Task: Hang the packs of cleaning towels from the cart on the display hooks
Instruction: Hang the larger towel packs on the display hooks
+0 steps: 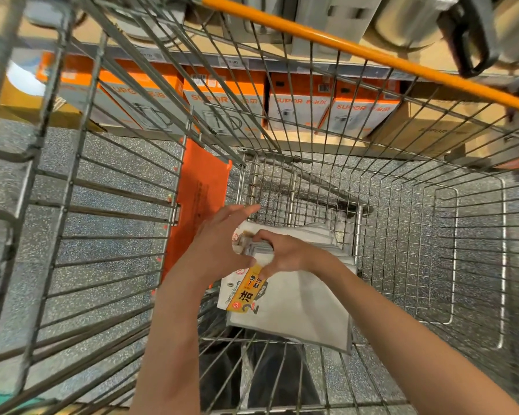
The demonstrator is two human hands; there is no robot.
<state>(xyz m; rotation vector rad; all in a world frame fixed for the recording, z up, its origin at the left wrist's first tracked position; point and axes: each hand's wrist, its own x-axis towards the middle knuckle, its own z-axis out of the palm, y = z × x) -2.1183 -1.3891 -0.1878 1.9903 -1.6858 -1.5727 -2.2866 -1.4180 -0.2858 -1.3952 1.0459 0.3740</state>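
Note:
Both my arms reach down into a wire shopping cart [402, 241]. Packs of white cleaning towels [306, 307] with yellow-orange labels lie stacked at its bottom. My right hand [282, 254] curls round the top ends of several packs, thumb on one side and fingers over the other. My left hand [219, 244] lies against the left side of the same bundle with its fingers stretched out straight toward the cart's far end. One pack with "cleaning towels" printed on its label [246, 290] hangs below my hands. No display hooks are in view.
An orange plastic flap [198, 199] hangs inside the cart's left wall. The orange cart handle [357, 46] crosses the top. Beyond it a shelf holds orange and white SUPOR boxes [222, 106]. Speckled grey floor [108, 181] shows through the wires.

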